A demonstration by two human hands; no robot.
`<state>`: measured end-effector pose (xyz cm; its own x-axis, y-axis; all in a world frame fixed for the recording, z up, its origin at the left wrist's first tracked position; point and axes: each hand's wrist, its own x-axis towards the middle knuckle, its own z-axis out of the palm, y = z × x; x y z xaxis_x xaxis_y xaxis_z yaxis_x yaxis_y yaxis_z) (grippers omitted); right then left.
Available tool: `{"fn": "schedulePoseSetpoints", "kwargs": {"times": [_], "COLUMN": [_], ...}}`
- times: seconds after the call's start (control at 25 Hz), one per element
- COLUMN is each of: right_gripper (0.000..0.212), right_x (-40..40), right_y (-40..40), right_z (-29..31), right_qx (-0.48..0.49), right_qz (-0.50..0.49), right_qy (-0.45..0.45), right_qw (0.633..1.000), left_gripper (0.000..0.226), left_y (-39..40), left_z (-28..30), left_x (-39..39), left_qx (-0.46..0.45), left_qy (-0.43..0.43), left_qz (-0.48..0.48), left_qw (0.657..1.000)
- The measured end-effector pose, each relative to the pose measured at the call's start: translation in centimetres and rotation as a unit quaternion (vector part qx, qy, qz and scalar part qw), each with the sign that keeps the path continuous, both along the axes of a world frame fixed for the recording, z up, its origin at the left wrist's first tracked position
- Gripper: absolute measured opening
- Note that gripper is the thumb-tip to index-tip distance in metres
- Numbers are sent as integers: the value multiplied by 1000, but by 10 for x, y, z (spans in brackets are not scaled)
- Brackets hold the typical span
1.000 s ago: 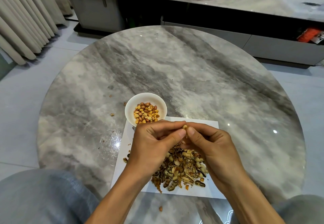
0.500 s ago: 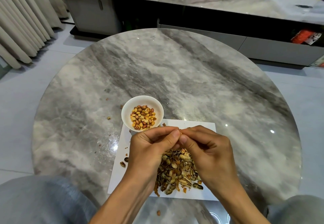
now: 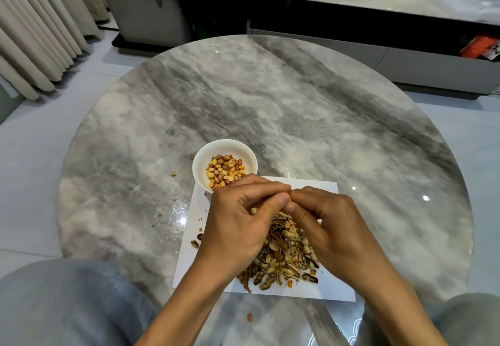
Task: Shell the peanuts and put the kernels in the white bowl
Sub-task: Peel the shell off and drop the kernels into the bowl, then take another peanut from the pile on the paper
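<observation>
While both hands, left hand (image 3: 238, 221) and right hand (image 3: 332, 226), pinch one peanut (image 3: 290, 200), crack it above the paper (image 3: 319, 286), near the bowl (image 3: 205, 161).

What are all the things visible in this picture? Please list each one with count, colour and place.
white bowl: one, white, on table beside paper's far-left corner
kernels: many, tan and reddish, inside bowl
peanut shells: a heap, brown, on paper
paper sheet: one, white, near table edge
round table: one, grey marble
peanut: one, tan, pinched between both hands
left hand: grips the peanut
right hand: grips the peanut
</observation>
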<state>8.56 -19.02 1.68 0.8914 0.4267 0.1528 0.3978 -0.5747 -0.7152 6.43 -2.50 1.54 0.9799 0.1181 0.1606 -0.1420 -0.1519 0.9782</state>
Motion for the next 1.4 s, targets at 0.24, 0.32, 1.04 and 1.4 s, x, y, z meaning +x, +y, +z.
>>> {"fn": "schedulePoseSetpoints", "kwargs": {"times": [0.24, 0.32, 1.04, 1.4], "right_gripper": [14, 12, 28, 19], "right_x": [-15, -18, -15, -20], "right_y": [17, 23, 16, 28], "right_z": [-13, -16, 6, 12], "right_qx": [-56, -79, 307, 366], "right_qz": [-100, -125, -90, -151], "right_qy": [-157, -203, 271, 217], "right_qw": [981, 968, 908, 892], "left_gripper": [24, 24, 8, 7], "left_y": [-9, -13, 0, 1], "left_z": [-3, -3, 6, 4], "left_x": [-4, -6, 1, 3], "left_qx": [-9, -35, -195, -216], "left_qy": [-6, 7, 73, 95], "left_qz": [81, 96, 2, 12], "left_qw": [997, 995, 978, 972]}}
